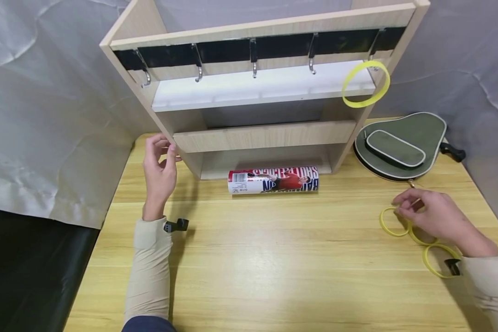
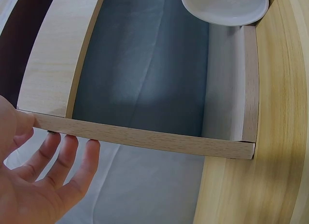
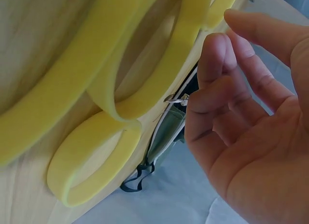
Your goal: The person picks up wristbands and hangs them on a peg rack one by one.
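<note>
My left hand (image 1: 159, 177) holds the left side panel of a wooden shelf rack (image 1: 265, 136), thumb at its front edge. In the left wrist view, the other fingers (image 2: 89, 161) touch the panel's outer face. Over yellow rings on the table at right, my right hand (image 1: 441, 216) has loosely curled fingers, with nothing visible between them. The left ring (image 1: 392, 234) overlaps the fingertips in the head view. A middle ring (image 1: 417, 240) and a nearer ring (image 1: 426, 263) lie partly under the hand and wrist. Another yellow ring (image 1: 358, 104) hangs from the rack's rightmost hook.
Several metal hooks (image 1: 254, 69) line a black strip across the rack. A printed shuttlecock tube (image 1: 274, 180) lies sideways at the rack's foot. Right of the rack rests a green paddle case (image 1: 415, 131) with white piping. Grey cloth (image 1: 58, 115) surrounds the wooden table (image 1: 274, 258).
</note>
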Demonstrator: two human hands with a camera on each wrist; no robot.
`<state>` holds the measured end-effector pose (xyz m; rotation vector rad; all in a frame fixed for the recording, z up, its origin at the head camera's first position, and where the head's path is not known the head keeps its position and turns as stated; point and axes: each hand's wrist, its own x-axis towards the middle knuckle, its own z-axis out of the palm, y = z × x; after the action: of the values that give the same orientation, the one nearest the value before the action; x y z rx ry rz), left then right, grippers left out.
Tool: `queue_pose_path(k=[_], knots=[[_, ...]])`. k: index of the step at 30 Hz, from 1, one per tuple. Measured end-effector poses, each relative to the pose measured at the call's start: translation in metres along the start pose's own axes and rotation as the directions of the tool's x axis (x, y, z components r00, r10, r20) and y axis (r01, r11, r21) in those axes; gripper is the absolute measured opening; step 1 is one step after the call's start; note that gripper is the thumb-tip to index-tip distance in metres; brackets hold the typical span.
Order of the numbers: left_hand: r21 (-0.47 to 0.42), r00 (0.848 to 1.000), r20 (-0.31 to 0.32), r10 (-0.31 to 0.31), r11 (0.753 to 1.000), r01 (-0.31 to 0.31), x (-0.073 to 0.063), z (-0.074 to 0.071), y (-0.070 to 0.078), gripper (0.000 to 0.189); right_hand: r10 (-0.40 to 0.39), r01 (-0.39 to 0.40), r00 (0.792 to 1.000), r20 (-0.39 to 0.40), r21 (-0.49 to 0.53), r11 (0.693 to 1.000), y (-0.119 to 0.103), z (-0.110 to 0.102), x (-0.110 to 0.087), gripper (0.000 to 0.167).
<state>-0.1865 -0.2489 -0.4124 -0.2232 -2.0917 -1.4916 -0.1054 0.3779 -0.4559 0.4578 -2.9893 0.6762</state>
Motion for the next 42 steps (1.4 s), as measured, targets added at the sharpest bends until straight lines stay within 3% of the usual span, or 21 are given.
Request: queue_pose_path(k=[4,11,16,24,31,38,42], knots=[[-0.004,1.0,-0.003,0.0,1.0,0.0,0.0,0.0,0.0,0.032,-0.003,0.003,1.0,0.0,-0.022,1.0,0.002,0.0,0.002,0.018],[-0.004,1.0,0.0,0.0,1.0,0.0,0.0,0.0,-0.001,0.032,0.016,-0.013,0.997,0.072,-0.048,0.999,0.003,-0.001,0.007,0.018],[0.006,1.0,0.007,0.002,1.0,-0.002,0.0,0.0,-0.001,0.033,-0.028,0.029,0.999,0.038,-0.024,0.999,0.0,0.0,0.01,0.023],[0.007,1.0,0.006,-0.005,1.0,0.005,0.0,0.0,-0.001,0.032,0.013,-0.016,0.999,0.042,0.078,0.997,-0.011,-0.008,0.015,0.018],[0.0,1.0,0.006,-0.003,1.0,0.003,0.0,-0.001,0.0,0.032,-0.04,0.039,0.999,0.002,0.14,0.989,-0.026,-0.009,0.024,0.019],[-0.004,1.0,0.009,-0.006,1.0,0.006,0.001,-0.002,0.0,0.032,-0.001,-0.015,0.999,0.046,0.334,0.942,-0.047,-0.008,0.035,0.011],[-0.005,1.0,0.005,-0.01,1.0,0.01,0.0,0.0,0.0,0.032,-0.006,-0.003,1.0,0.021,0.384,0.923,-0.063,-0.008,0.042,0.011]])
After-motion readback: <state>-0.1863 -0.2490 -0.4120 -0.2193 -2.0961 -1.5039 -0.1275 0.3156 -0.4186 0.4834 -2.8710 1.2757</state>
